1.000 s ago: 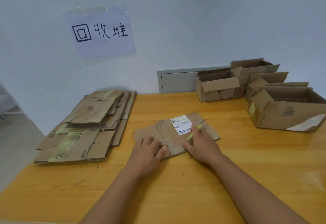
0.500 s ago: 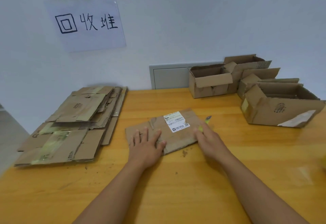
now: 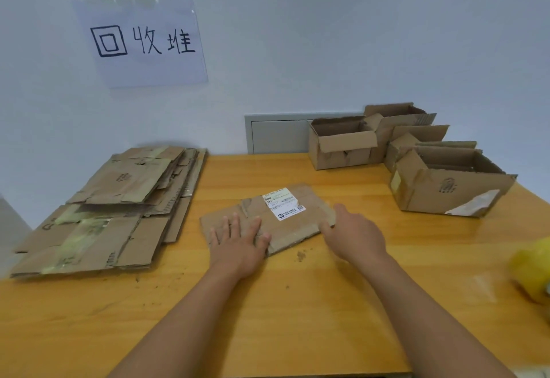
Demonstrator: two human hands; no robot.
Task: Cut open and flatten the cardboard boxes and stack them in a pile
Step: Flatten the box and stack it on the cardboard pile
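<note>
Flattened box (image 3: 282, 218) on the worktop (image 3: 327, 303) beside the pile (image 3: 119, 208): light, thin, probably floppy at creases; left grip (image 3: 238, 243) flat on it, right grip (image 3: 354, 233) at its edge, best lifted by opposite edges.

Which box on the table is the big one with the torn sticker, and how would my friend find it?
Look at the wooden table and go to its far right side, where open boxes cluster. The big box stands nearest the front. Only it has a torn white sticker and a punched-hole logo on its side.
</note>
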